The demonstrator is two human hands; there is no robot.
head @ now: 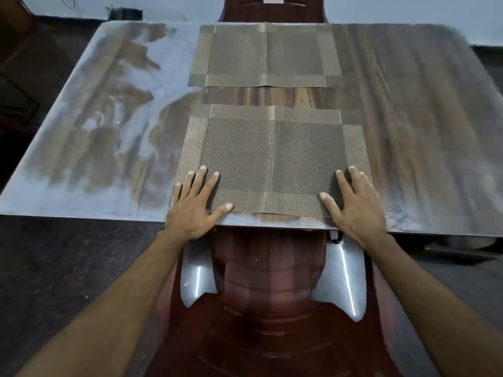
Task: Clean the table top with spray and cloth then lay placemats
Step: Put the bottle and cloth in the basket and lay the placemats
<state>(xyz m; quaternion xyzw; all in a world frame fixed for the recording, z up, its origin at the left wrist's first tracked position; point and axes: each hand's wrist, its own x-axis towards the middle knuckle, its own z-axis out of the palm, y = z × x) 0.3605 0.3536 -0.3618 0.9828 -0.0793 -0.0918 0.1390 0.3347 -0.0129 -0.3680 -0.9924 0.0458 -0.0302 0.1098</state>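
Two woven brown placemats lie on the glossy wood-grain table [408,118]. The far placemat [265,55] sits at the table's far edge. The near placemat [272,159] lies by the near edge, with a crease down its middle. My left hand [194,205] presses flat on its near left corner, fingers spread and straight. My right hand [353,205] presses flat on its near right corner the same way. No spray bottle or cloth is in view.
A dark red plastic chair [266,308] stands tucked under the near edge, directly below me. Another red chair [272,9] stands at the far side. The table's left half shows pale glare or streaks. Dark floor surrounds the table.
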